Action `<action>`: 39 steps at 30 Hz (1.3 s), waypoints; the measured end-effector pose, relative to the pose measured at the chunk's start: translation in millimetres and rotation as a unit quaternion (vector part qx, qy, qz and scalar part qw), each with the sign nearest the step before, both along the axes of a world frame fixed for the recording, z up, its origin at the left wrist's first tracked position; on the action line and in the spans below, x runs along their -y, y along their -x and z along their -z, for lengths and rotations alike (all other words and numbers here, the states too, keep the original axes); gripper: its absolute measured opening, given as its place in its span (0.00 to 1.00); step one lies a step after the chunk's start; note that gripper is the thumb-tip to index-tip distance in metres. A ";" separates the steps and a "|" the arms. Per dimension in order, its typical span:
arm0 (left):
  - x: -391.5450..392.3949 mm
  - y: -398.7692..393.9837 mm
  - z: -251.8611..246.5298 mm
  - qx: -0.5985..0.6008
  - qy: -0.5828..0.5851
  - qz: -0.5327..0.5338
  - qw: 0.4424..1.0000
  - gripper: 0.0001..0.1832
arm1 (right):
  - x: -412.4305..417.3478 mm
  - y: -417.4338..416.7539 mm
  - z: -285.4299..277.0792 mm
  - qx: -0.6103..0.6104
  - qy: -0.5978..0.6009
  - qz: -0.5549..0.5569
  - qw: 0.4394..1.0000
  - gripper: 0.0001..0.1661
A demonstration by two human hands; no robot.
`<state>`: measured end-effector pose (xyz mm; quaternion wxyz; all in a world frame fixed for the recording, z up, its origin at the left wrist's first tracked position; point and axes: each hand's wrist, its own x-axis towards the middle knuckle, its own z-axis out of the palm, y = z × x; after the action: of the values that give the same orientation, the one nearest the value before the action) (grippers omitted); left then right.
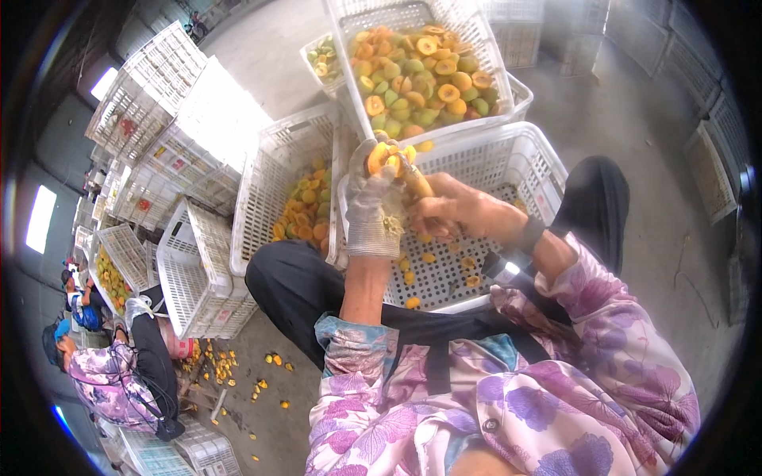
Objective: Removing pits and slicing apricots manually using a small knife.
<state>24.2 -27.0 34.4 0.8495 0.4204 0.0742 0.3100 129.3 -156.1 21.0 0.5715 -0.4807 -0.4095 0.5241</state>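
Note:
My left hand (374, 205), in a dirty pale knit glove, grips a cut yellow-orange stone fruit (381, 157). My right hand (449, 205) is bare, with a dark band at the wrist, and closes around the wooden handle of a pitting tool (418, 181). The tool's metal end meets the fruit; its exact shape is partly hidden. Both hands are above a white perforated plastic crate (476, 149) between my knees. A few small yellow fruit pieces (428, 257) lie on its floor. Just beyond, a tilted white crate (503, 89) holds many halved fruits (417, 77).
Left of my knee stands a crate (250, 226) with more cut fruit (306, 202). White crates (149, 95) are stacked at far left. Fruit scraps (220, 363) litter the concrete floor (268, 321). Another person (107, 381) sits at the lower left.

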 end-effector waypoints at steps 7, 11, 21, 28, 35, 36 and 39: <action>3.9 -11.5 5.4 -0.101 -0.153 -0.105 0.977 0.17 | -6.2 5.8 0.7 0.126 -0.031 0.032 0.991 0.10; 17.2 -16.1 -4.0 -0.106 -0.163 -0.164 0.967 0.15 | 1.7 12.3 5.3 0.041 -0.101 0.067 0.992 0.08; 14.9 -33.7 -14.3 -0.045 0.021 0.015 0.999 0.18 | 38.2 -12.2 -36.7 -0.227 -0.070 -0.064 0.969 0.11; 18.9 -37.6 -8.5 -0.025 -0.001 -0.045 0.999 0.20 | 36.8 -16.2 -23.5 0.099 -0.053 0.067 0.991 0.05; 32.3 -36.2 -10.2 0.019 0.118 -0.030 0.992 0.19 | 1.6 0.7 15.5 0.470 -0.031 0.321 0.821 0.23; 28.2 -36.6 -8.1 0.026 0.143 -0.018 0.989 0.18 | -0.6 1.7 19.1 0.508 -0.016 0.331 0.795 0.25; 21.9 -32.7 4.3 0.043 0.132 -0.022 0.990 0.15 | -5.2 6.2 19.1 0.543 0.020 0.330 0.772 0.28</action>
<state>56.9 -48.9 30.1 0.8932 0.2889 0.0870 0.3335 123.1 -151.0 1.9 0.3822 -0.8022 -0.4573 -0.0365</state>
